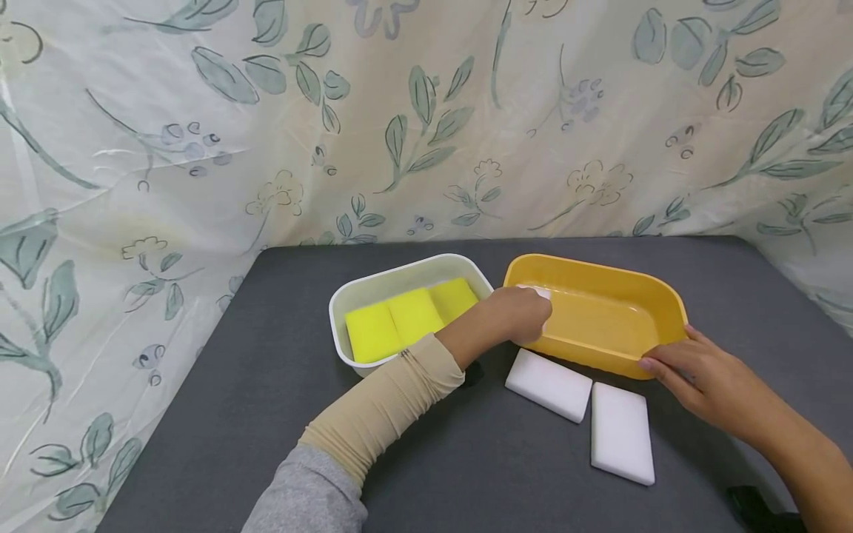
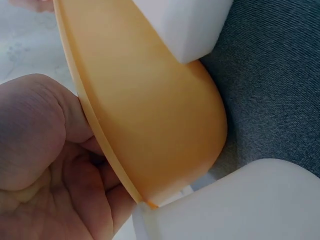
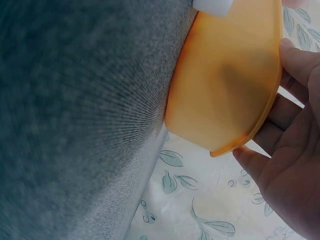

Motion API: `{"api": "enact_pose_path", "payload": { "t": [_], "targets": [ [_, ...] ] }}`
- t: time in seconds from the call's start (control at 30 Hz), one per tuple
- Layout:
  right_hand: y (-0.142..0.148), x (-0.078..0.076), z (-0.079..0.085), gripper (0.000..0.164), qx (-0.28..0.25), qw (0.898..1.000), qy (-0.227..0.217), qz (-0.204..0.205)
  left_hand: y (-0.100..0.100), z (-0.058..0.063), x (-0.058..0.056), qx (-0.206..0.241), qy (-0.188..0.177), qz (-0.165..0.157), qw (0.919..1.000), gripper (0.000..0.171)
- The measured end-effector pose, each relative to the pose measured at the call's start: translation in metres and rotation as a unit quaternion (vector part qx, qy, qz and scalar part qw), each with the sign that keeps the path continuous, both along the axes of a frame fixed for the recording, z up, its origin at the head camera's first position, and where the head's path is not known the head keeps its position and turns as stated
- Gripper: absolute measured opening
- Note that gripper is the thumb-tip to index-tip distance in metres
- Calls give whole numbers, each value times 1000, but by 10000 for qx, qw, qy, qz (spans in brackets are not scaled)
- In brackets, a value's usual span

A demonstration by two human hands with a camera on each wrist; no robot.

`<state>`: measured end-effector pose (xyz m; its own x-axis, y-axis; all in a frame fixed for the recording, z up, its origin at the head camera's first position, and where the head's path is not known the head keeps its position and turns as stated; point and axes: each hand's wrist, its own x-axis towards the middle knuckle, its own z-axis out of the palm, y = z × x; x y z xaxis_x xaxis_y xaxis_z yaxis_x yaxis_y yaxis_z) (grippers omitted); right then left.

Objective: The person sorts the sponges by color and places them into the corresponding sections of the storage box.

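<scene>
A yellow-orange plastic tray [image 1: 606, 318] stands on the dark table. At its left end my left hand [image 1: 523, 314] is curled over the rim, holding a white sponge block [image 1: 544, 293] that shows only in part behind it. In the left wrist view the curled left hand [image 2: 60, 155] is beside the tray's rim, and its grasp is mostly hidden. My right hand [image 1: 713, 381] grips the tray's right end, thumb on the near rim; the right wrist view shows its fingers [image 3: 252, 162] against the rim. Two more white sponge blocks [image 1: 549, 385] [image 1: 623, 433] lie in front of the tray.
Left of the tray is a white container [image 1: 340, 326] with yellow sponges [image 1: 413, 314] side by side in it. My left forearm crosses in front of it. A black object [image 1: 760, 507] lies by my right forearm. A leaf-patterned curtain [image 1: 426, 133] hangs behind the table.
</scene>
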<state>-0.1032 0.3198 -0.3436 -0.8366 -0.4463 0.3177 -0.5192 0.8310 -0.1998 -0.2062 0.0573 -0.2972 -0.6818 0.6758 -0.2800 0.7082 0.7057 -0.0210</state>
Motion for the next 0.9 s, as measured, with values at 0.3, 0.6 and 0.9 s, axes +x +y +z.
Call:
{"api": "enact_pose_path", "payload": {
  "t": [0.3,0.6,0.9],
  "targets": [
    [0,1,0,7,2,10000,24,-26,3,4,2,-86,-75,226,9997,14],
    [-1,1,-3,7,-6,10000,55,-36,0,2,0,96,-165,242,9995,16],
    [0,2,-3,7,-10,9999,142,-35,-7,4,5,614,-157,139,9979,13]
  ]
}}
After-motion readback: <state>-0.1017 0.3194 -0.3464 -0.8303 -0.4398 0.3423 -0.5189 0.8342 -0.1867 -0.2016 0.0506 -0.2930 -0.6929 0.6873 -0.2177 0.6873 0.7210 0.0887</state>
